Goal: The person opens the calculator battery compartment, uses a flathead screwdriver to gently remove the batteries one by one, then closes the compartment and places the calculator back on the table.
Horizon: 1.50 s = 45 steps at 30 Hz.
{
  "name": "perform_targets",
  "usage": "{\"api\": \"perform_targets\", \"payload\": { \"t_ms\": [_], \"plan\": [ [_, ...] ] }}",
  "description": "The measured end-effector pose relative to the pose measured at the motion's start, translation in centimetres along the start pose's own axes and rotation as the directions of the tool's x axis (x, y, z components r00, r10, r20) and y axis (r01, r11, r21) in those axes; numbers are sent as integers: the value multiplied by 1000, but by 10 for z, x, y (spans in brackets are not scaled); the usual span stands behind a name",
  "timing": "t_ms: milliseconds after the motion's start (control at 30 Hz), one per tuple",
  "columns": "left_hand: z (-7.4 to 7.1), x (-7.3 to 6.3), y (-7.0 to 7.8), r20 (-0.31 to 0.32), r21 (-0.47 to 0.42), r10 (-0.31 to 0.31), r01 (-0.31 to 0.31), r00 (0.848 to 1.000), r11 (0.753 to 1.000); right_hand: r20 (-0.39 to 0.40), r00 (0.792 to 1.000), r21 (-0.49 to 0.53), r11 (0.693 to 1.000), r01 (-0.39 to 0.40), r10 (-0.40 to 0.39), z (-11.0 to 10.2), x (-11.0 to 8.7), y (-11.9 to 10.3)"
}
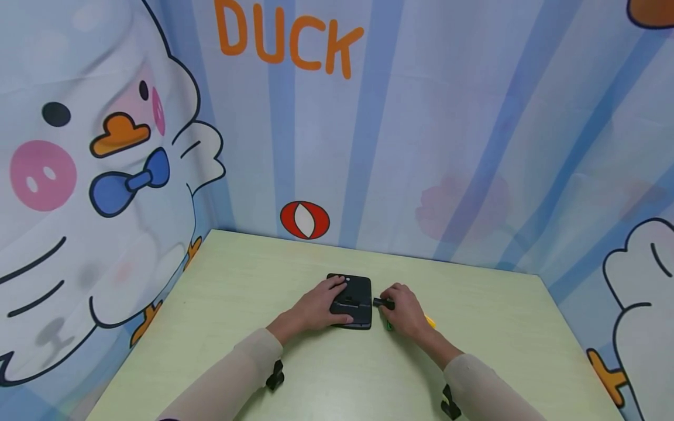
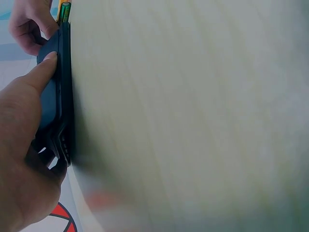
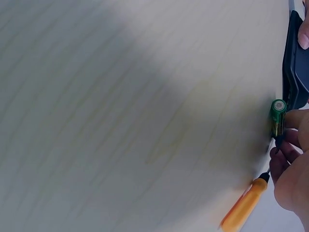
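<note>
A flat black device (image 1: 360, 287) lies on the table, with a recess across its upper face. My left hand (image 1: 316, 305) holds it from the left, fingers over its far part and thumb (image 2: 44, 70) on the near part. Just off the device's right edge, my right hand (image 1: 406, 313) pinches a small black piece (image 1: 386, 303). Under that hand a green battery (image 3: 278, 113) shows in the right wrist view, its end facing the camera. Beside it lies a screwdriver (image 3: 247, 205) with an orange-yellow handle, mostly hidden by the right hand in the head view.
The pale wood-grain table (image 1: 253, 263) meets a blue striped curtain (image 1: 400, 146) with duck drawings at the back and sides. Black straps (image 1: 275, 375) hang under both sleeves.
</note>
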<state>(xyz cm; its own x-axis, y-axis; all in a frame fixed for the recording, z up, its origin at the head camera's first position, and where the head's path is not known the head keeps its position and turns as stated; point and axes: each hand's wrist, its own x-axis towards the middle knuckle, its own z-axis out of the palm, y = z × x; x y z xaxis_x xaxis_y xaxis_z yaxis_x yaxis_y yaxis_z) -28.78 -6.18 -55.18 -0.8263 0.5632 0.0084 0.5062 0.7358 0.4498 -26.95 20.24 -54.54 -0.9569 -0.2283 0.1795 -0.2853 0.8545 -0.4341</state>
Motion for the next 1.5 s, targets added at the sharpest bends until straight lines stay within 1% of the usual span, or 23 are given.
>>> {"api": "perform_targets", "payload": {
  "t_ms": [400,800,933,1133,1333,1500],
  "plan": [
    [-2,0,1,-7,-5,16,-16,1000,1000,6,1000,2,1000,-8,8,-2,2,-1],
    [-5,1,4,1,-9,10,-10,1000,1000,29,1000,-8,1000,5,-4,-4,7,2],
    [-5,0,4,0,-10,9,-9,1000,1000,19,1000,-9,1000,14,-14,-3,8,4],
    [-3,-2,4,2,-27,-1,1,1000,1000,7,1000,10,1000,-6,6,0,5,4],
    [-2,-2,4,-3,-31,-4,3,1000,999,-1,1000,7,1000,-5,5,-1,4,3],
    [-2,-2,4,-7,-27,-4,4,1000,1000,-25,1000,31,999,9,-8,-4,5,1]
  ]
}}
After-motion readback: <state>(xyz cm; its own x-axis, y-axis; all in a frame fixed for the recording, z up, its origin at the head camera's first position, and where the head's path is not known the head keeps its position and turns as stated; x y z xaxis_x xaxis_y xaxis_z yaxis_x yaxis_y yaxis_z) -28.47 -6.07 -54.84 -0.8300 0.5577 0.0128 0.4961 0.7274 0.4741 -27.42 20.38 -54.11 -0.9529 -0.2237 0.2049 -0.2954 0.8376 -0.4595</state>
